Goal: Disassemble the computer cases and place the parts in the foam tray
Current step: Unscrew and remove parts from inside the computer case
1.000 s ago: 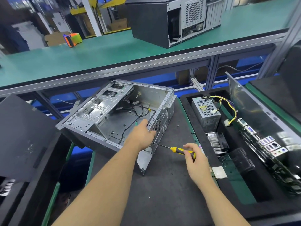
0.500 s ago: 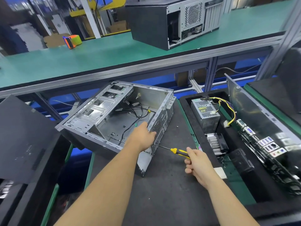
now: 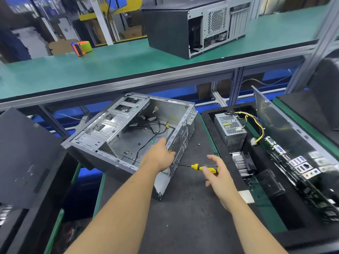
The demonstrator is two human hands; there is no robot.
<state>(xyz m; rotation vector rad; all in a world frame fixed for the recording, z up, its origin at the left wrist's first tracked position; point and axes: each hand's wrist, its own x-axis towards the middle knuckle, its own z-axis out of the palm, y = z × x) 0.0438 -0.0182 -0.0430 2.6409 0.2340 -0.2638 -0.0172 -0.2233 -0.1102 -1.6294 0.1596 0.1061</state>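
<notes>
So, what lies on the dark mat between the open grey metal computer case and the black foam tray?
In the head view, only a small loose screw lies between case and tray.

Open top on the tilted grey metal computer case (image 3: 132, 132), with loose black cables (image 3: 152, 132) strung across the floor inside. Bare dark mat (image 3: 183, 217) in front, clear for passage. Blocked to the right by the black foam tray's (image 3: 207, 114) wall, its pockets crowded with parts.

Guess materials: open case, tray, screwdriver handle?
Case: bare sheet steel by the look, dull grey, stamped slots and folded edges. Tray: black foam, matte, thick soft-edged walls with cut pockets. Screwdriver handle: glossy yellow plastic with black sections, possibly rubber.
</notes>
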